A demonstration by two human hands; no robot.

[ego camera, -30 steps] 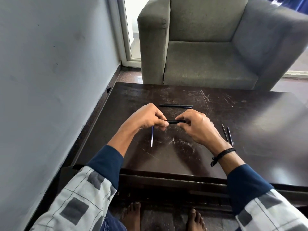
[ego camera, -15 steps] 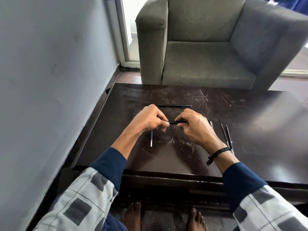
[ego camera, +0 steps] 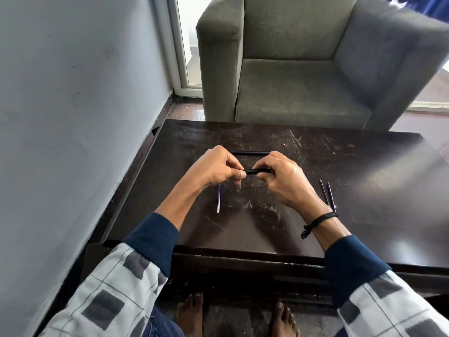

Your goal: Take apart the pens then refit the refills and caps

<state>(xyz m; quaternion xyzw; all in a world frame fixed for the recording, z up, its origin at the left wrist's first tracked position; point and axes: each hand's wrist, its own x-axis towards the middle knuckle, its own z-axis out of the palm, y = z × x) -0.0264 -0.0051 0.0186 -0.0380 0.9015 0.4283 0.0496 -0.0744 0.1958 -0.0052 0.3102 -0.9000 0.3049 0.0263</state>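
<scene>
You pinch a black pen (ego camera: pixel 258 171) between your left hand (ego camera: pixel 213 167) and right hand (ego camera: pixel 283 177) above the table (ego camera: pixel 364 181), with one refill (ego camera: pixel 219 198) already out and lying near, so I judge most pens remain.

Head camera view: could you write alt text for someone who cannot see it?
Two hands, left hand and right hand, hold a black pen between them above a scratched dark table. A refill and other pens lie there; a grey armchair stands behind.
</scene>
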